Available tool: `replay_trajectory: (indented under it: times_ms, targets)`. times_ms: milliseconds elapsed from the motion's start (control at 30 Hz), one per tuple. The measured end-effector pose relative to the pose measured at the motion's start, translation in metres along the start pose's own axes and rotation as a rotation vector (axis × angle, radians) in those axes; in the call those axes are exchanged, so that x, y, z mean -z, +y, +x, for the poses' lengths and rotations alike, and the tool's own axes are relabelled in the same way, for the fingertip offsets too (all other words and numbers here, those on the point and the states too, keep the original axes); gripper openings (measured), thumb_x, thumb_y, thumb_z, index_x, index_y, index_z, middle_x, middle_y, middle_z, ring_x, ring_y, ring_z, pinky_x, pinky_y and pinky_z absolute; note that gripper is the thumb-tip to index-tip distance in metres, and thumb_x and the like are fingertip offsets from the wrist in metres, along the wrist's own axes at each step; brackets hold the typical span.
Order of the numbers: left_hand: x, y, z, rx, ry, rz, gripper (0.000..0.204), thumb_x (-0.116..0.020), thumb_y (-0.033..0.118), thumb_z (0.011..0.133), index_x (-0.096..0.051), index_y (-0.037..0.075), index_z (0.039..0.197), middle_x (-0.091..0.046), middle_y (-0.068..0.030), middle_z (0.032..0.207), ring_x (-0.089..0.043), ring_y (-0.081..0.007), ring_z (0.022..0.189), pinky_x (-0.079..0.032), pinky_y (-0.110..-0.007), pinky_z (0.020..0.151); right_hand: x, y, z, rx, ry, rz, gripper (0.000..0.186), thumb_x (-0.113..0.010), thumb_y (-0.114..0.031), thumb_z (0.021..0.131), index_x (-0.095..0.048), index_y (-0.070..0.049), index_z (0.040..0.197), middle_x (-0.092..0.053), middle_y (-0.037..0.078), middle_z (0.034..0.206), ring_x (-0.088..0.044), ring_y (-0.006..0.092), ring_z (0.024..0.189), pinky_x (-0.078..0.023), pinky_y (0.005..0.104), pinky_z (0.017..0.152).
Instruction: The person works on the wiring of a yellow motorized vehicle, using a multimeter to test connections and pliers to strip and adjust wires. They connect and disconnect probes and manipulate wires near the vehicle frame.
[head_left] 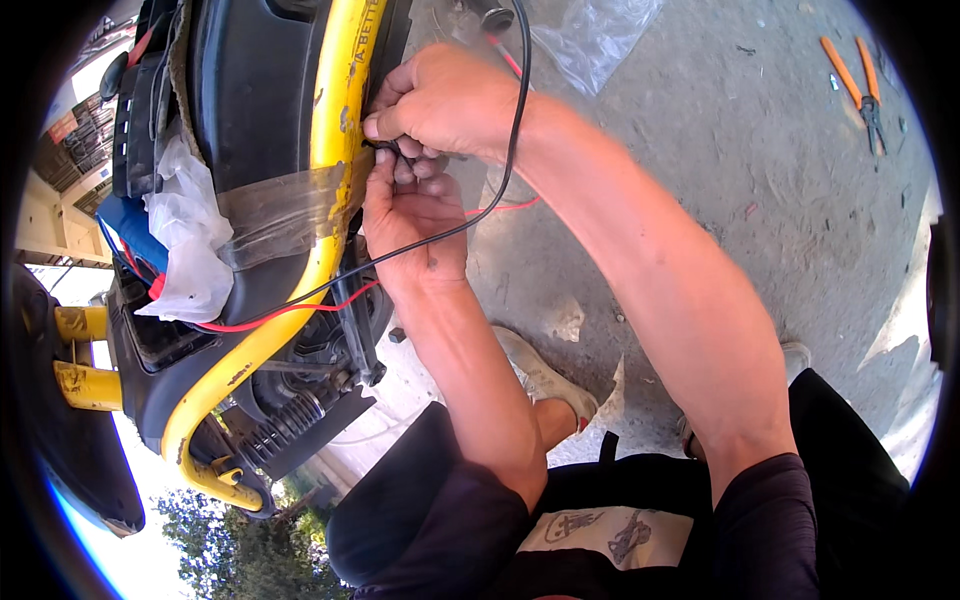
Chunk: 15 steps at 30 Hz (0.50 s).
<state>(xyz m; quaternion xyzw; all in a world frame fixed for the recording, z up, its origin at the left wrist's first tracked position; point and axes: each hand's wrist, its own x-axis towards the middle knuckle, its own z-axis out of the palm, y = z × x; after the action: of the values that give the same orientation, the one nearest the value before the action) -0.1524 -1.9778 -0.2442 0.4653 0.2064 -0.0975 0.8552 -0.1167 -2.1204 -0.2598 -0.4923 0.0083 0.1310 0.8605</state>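
Both my hands meet beside the yellow tube frame [345,90] of a black scooter-like vehicle [255,110]. My left hand [415,225] is palm up, with its thumb and curled fingers closed at a thin black wire-like piece [388,147]. From above, my right hand [445,105] pinches at the same spot; the fingers hide most of the piece. A long black cable [519,110] loops past my right wrist and crosses my left wrist toward the vehicle. Below it, a red wire [290,314] runs from the vehicle and passes behind my left hand.
Clear tape [285,212] wraps the frame, and a white plastic bag [185,235] hangs at the vehicle's left. Orange-handled pliers [862,90] lie on the concrete floor at far right. A clear plastic bag [597,40] lies at the top. A coil spring [285,430] shows below the frame.
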Motion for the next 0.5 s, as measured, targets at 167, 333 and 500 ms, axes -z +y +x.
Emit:
replay_trajectory:
  times_ms: [167,333,500]
  targets:
    - [0.006,0.005,-0.004,0.150,-0.091,-0.106,0.013,-0.058,0.019,0.102,-0.062,0.007,0.100,-0.062,0.0011,0.091,-0.051,-0.0108,0.073,-0.038,-0.025,0.057,0.000,0.007,0.004,0.028,0.003,-0.046,0.019,-0.073,-0.009,0.086,-0.074,0.007,0.095,-0.066,0.007,0.066,-0.064,0.0132,0.062,-0.050,0.0288,0.056]
    - [0.005,0.004,-0.003,0.289,-0.151,-0.275,0.016,-0.059,0.021,0.103,-0.061,0.006,0.108,-0.059,-0.0004,0.089,-0.048,-0.0103,0.072,-0.035,-0.023,0.053,0.001,0.005,0.004,0.161,0.094,-0.348,0.025,-0.074,-0.016,0.082,-0.074,0.007,0.092,-0.072,0.014,0.074,-0.068,0.0203,0.067,-0.054,0.0347,0.064]
    - [0.003,0.002,0.004,0.180,-0.172,-0.262,0.017,-0.056,0.020,0.106,-0.059,0.004,0.112,-0.057,-0.0042,0.091,-0.047,-0.0108,0.071,-0.034,-0.022,0.052,0.009,-0.012,-0.007,0.186,0.069,-0.596,0.024,-0.071,-0.015,0.080,-0.076,0.005,0.092,-0.073,0.017,0.077,-0.071,0.0248,0.072,-0.056,0.0359,0.069]
